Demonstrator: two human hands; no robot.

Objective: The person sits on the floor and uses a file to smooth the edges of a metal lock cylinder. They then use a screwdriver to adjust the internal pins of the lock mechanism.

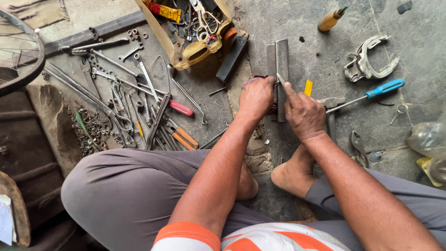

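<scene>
I squat over a concrete floor. A grey metal angle bar [280, 58] lies upright in the middle. My left hand [256, 98] presses down at its left side, over a pinkish piece of rubber [251, 81]. My right hand [303, 114] pinches a small thin blade [280, 79] against the bar's near end. A hammer [331, 108] lies just right of that hand. My bare feet rest below the hands.
Many wrenches, screwdrivers and pliers [134, 102] are spread at left, with a pile of nuts [90, 130]. A torn box [190, 28] of tools sits at top. A blue-handled screwdriver [381, 88], a brake caliper [369, 60], pliers [357, 146], a yellow-handled tool [331, 19] and a wheel rim [21, 51] surround me.
</scene>
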